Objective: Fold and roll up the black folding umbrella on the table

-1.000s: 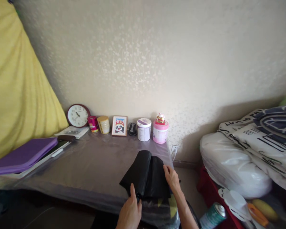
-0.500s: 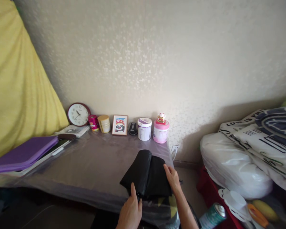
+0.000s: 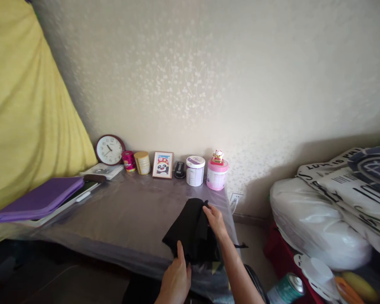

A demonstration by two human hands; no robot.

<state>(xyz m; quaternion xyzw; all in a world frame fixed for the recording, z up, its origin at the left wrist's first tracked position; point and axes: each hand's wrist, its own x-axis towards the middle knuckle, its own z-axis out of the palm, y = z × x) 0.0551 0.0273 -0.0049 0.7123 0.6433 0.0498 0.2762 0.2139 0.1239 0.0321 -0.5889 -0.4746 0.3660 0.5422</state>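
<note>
Over the desk, by its front right corner, black cloth was pinched in my right hand; my left hand laid a finger on it, its remaining grip hidden. Beyond stood a pink tub.

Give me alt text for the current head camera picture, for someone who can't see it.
A person's left hand and right hand are on a folded black item at a table's near right corner. Along the wall behind stand a clock, a framed panda picture and tubs, one topped by a cat figurine.
</note>
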